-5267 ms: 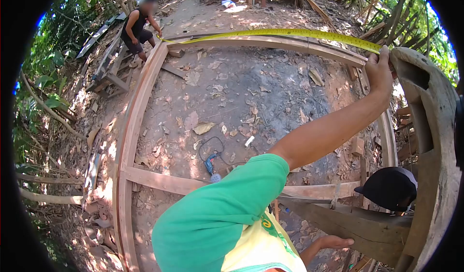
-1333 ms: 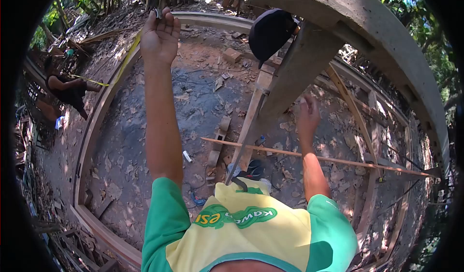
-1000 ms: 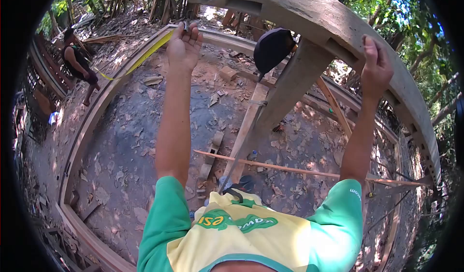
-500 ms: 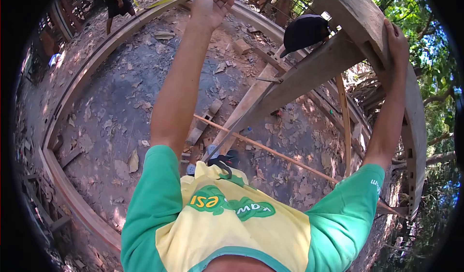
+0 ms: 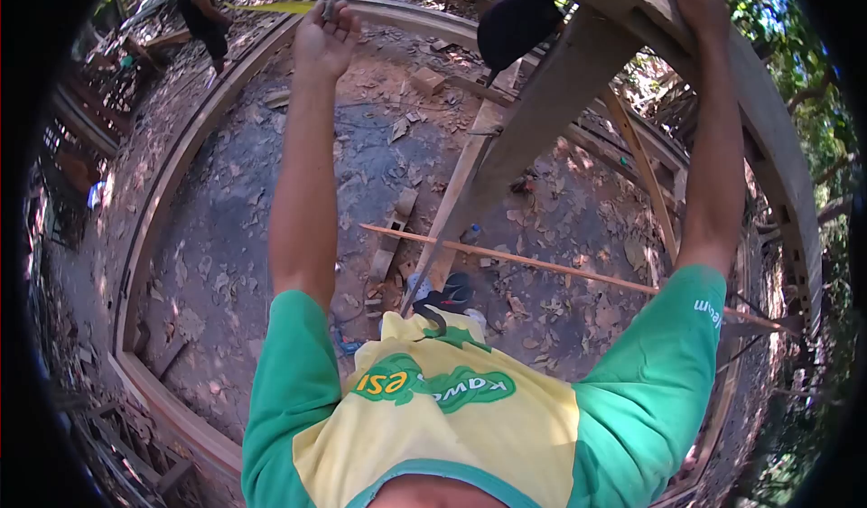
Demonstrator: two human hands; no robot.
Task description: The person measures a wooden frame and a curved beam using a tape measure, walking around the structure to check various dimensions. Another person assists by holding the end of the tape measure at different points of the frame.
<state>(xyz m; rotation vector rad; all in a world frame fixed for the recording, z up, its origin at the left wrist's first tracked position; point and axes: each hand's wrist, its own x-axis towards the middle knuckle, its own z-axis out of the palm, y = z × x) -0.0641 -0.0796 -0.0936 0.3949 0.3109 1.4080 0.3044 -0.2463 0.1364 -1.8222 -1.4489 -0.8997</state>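
My left hand (image 5: 327, 40) is raised at the upper left, fingers curled round a tape measure. Its yellow blade (image 5: 275, 7) runs out to the left from the fingers; most of the part in the hand is hidden. Up at the top right, my right hand (image 5: 703, 4) grips the edge of a thick wooden beam (image 5: 754, 102) with mortise slots cut along it. A wide plank (image 5: 551, 102) joins that beam and slopes down toward my body. On the plank's upper end hangs a dark cap (image 5: 517, 34).
Long timbers (image 5: 167, 174) form a large frame around the leaf-strewn ground. A thin wooden strip (image 5: 515, 255) crosses in front of me, near a concrete block (image 5: 393, 237). Another person (image 5: 203, 20) stands at the far upper left. Trees are on the right.
My view has shifted, and the left hand with the tape now appears farther left and lower. The right hand appears higher and farther left, still on the beam.
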